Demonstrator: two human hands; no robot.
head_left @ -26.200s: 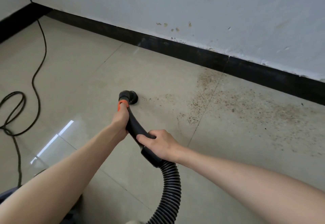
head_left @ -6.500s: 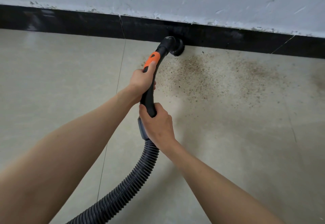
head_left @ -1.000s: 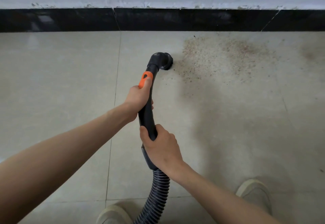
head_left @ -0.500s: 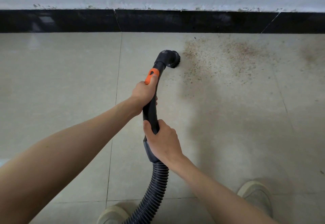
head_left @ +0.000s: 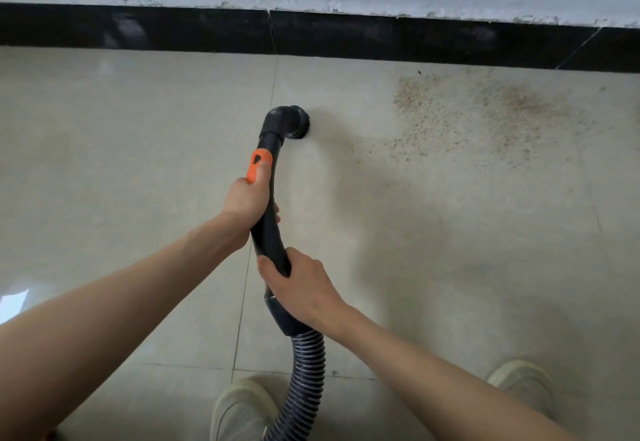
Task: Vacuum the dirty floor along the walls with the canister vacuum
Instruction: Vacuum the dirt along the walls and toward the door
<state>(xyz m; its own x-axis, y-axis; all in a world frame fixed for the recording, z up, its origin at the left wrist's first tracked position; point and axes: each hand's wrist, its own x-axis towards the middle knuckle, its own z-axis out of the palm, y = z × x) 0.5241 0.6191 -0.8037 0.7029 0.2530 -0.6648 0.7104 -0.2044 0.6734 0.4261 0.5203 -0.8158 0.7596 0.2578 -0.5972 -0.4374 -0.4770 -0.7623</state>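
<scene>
Both hands grip the black wand [head_left: 268, 232], its brush [head_left: 297, 124] down on the tile.

The wand has an orange slider [head_left: 258, 168] and a ribbed hose [head_left: 304, 371]. Dirt [head_left: 485, 118] lies right of the brush, near the black skirting [head_left: 173, 30]; bare floor [head_left: 121, 146] spreads left. The left hand [head_left: 247, 203] grips ahead, thumb on the slider; the right hand [head_left: 301, 288] grips behind it.

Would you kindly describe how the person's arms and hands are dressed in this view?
Both forearms are bare with no sleeves in view. The left hand and right hand wear no gloves, and no rings, watch or wristband show on the fingers or wrists.
</scene>
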